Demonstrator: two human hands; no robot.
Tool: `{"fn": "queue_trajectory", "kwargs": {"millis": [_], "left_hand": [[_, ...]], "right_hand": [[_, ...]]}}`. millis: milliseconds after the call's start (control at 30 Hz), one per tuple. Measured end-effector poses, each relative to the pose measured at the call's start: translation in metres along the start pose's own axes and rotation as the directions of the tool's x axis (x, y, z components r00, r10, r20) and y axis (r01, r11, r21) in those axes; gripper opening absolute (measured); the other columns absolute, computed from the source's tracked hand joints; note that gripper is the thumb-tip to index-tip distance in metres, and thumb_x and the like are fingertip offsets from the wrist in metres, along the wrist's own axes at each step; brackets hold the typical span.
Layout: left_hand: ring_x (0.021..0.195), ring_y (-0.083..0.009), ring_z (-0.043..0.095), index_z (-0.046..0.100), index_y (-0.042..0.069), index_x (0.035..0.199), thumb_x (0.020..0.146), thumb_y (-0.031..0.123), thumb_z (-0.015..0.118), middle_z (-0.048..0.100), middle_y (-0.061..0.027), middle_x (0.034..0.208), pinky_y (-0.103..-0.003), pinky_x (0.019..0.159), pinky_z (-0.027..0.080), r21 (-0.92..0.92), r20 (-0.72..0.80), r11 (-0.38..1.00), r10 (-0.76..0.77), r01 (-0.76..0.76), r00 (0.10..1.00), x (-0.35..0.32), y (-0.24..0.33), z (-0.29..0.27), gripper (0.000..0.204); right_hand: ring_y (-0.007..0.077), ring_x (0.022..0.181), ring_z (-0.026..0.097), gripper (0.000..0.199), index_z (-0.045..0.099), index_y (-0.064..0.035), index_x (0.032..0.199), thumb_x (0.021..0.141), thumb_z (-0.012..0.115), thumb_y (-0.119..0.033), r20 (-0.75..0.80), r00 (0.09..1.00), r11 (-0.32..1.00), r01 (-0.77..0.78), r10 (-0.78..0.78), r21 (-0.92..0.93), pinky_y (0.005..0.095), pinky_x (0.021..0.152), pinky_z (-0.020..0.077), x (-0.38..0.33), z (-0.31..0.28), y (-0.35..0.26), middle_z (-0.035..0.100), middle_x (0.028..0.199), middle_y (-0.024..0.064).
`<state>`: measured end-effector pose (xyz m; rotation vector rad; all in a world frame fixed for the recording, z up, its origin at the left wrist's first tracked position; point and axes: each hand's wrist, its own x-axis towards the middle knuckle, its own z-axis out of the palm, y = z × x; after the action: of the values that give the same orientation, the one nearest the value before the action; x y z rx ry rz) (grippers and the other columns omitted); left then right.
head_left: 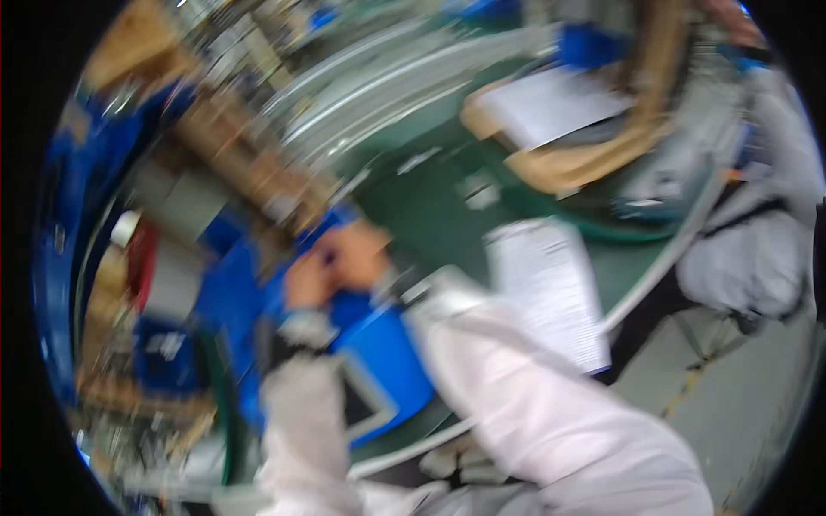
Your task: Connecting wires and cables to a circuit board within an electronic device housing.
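Observation:
Motion smears the whole head view. My left hand (307,280) and my right hand (361,254) meet above a blue plastic bin (397,357). Their fingers look curled inward toward each other, and a small dark spot shows between them. What they hold, if anything, is too blurred to name. Below my left hand, a dark flat piece with a pale frame (379,411) lies against the bin. More blue bins (225,288) stand just left of my hands.
Right of my forearm, a printed paper sheet (551,288) lies on the green tabletop (430,202). Farther back is an open cardboard box (564,168) with white paper on it. A person in a pale garment (744,249) is at the right edge. Brown cardboard (245,155) stands at the left.

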<state>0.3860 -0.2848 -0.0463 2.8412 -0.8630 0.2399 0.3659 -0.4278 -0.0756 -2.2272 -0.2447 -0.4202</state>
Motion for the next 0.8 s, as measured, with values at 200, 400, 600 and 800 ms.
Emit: {"fn": "queue_trajectory", "kwargs": {"millis": [200, 400, 600, 800], "left_hand": [[0.06, -0.0095, 0.057, 0.059, 0.003, 0.111, 0.097, 0.025, 0.055, 0.067, -0.0063, 0.085, -0.024, 0.048, 0.041, -0.858, 0.303, 0.167, -0.599, 0.485, 0.741, 0.0, 0.036, -0.007, 0.026], [0.062, -0.0081, 0.056, 0.058, 0.001, 0.114, 0.098, 0.024, 0.054, 0.066, -0.0055, 0.084, -0.022, 0.051, 0.04, -0.818, 0.327, 0.185, -0.629, 0.544, 0.705, -0.008, 0.037, -0.009, 0.028], [0.062, -0.0082, 0.055, 0.059, 0.003, 0.112, 0.098, 0.023, 0.053, 0.064, -0.0036, 0.083, -0.022, 0.051, 0.038, -0.828, 0.315, 0.184, -0.629, 0.53, 0.711, -0.007, 0.039, -0.013, 0.025], [0.061, -0.0087, 0.055, 0.058, 0.002, 0.109, 0.099, 0.023, 0.051, 0.061, -0.0035, 0.081, -0.021, 0.05, 0.039, -0.826, 0.315, 0.195, -0.619, 0.529, 0.72, -0.008, 0.036, -0.008, 0.024]], "right_hand": [[0.0197, 0.091, 0.063, 0.027, 0.063, -0.0028, 0.114, 0.087, 0.061, -0.006, -0.375, 0.922, 0.765, 0.17, 0.1, 0.621, 0.0323, 0.081, 0.0512, 0.005, -0.003, 0.047, 0.063, 0.105, 0.0114], [0.0181, 0.077, 0.063, 0.038, 0.069, 0.002, 0.099, 0.098, 0.052, -0.032, -0.227, 0.96, 0.629, 0.075, 0.165, 0.773, 0.0305, 0.076, 0.0501, 0.077, 0.016, 0.063, 0.068, 0.083, 0.0103], [0.0131, 0.076, 0.059, 0.053, 0.069, 0.0003, 0.093, 0.1, 0.046, -0.047, -0.097, 0.988, 0.544, 0.015, 0.122, 0.839, 0.0266, 0.073, 0.0454, 0.097, 0.015, 0.066, 0.067, 0.084, 0.006], [0.0152, 0.079, 0.055, 0.053, 0.067, 0.0033, 0.087, 0.099, 0.048, -0.045, -0.069, 0.986, 0.58, -0.033, 0.153, 0.814, 0.0285, 0.076, 0.0439, 0.101, 0.02, 0.063, 0.065, 0.082, 0.0073]]}}
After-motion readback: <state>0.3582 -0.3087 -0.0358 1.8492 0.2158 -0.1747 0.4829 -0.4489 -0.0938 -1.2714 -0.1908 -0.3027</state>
